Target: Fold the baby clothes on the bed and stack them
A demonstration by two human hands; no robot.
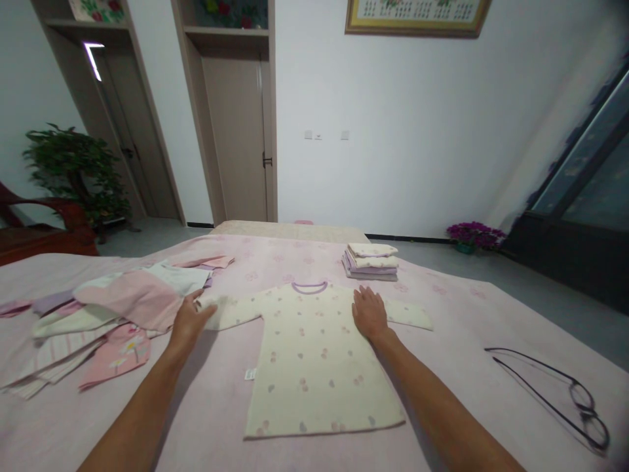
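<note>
Hiding part of the shirt (309, 373), right fingers (368, 300) lie flat; left fingers (190, 300), parted, overlap a sleeve (234, 311), grip unclear.

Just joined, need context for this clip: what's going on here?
A person has a cream patterned top spread flat on a pink cover. The left hand is at the end of one sleeve; the right hand rests near the opposite shoulder. Loose clothes lie to the left, a folded stack beyond, glasses to the right.
</note>
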